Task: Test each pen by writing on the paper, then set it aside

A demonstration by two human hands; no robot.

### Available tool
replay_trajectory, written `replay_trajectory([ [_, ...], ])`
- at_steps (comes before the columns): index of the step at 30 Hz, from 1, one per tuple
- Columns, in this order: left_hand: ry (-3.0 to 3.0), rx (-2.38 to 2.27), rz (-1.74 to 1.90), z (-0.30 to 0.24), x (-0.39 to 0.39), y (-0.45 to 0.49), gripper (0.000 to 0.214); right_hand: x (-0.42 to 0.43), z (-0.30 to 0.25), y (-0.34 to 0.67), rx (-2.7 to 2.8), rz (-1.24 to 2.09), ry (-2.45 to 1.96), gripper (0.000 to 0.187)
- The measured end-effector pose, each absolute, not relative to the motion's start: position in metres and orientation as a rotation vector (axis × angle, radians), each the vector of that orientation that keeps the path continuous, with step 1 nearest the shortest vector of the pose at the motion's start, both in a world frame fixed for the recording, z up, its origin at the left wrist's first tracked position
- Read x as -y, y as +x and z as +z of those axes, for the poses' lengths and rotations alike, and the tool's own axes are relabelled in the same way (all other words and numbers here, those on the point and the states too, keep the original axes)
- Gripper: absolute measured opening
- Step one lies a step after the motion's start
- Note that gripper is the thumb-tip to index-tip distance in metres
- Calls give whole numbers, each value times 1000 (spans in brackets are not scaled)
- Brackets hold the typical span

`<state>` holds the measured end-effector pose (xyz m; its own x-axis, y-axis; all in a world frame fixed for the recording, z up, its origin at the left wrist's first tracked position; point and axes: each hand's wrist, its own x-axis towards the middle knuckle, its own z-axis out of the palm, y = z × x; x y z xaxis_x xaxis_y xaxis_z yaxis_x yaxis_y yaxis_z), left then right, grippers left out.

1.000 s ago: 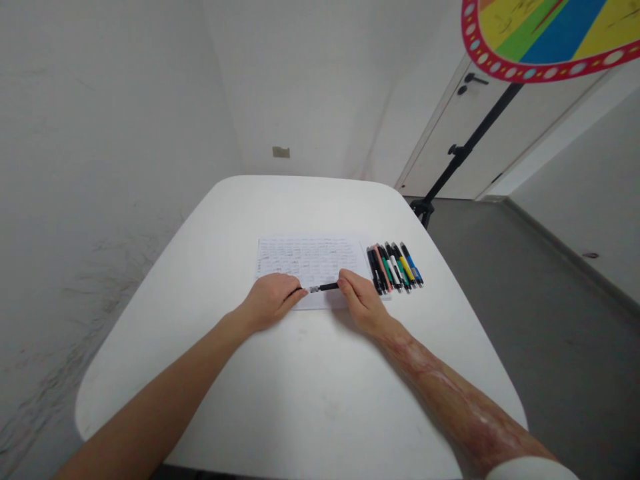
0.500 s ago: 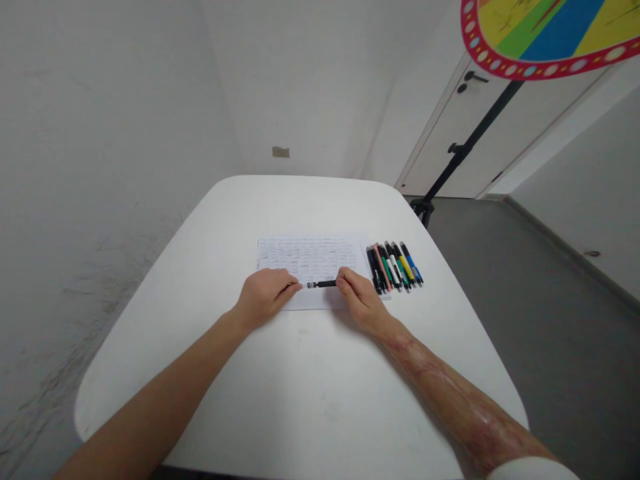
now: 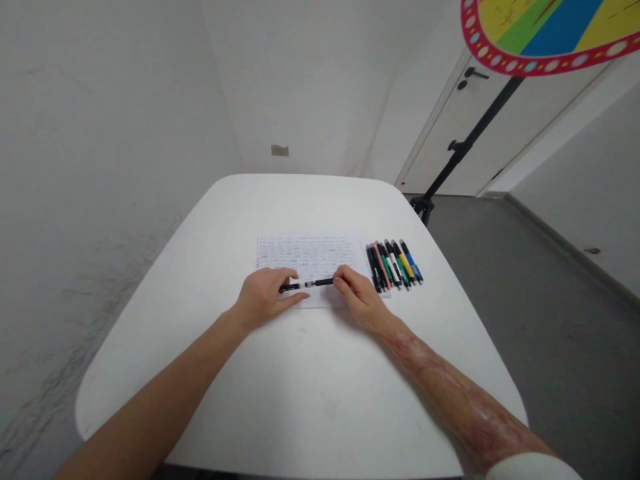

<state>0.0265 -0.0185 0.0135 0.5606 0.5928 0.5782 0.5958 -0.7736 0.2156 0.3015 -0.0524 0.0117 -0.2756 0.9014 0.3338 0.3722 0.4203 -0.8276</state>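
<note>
A black pen lies crosswise over the near edge of a sheet of paper covered in handwriting. My right hand pinches the pen's right end. My left hand pinches a short black piece, seemingly the pen's cap, just left of the pen's silver tip. Cap and pen are slightly apart. Both hands rest on the white table.
A row of several pens in black, pink, green, yellow and blue lies right of the paper. Beyond the table's right side are a grey floor, a black stand carrying a colourful wheel, and a door.
My left hand has drawn the black cap off the pen's tip, so more of it shows between my fingers. The right hand has shifted slightly left with the pen.
</note>
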Motion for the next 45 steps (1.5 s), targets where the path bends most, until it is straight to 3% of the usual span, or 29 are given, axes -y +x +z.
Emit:
replay_trajectory([
  [8,-2794,971,-873,11,16,27,55,55,12,302,1880,791,-1093,18],
  [21,-2780,1025,-968,15,19,28,43,56,11,302,1915,800,-1105,17],
  [45,-2837,984,-856,12,19,26,43,56,11,301,1884,753,-1105,18],
])
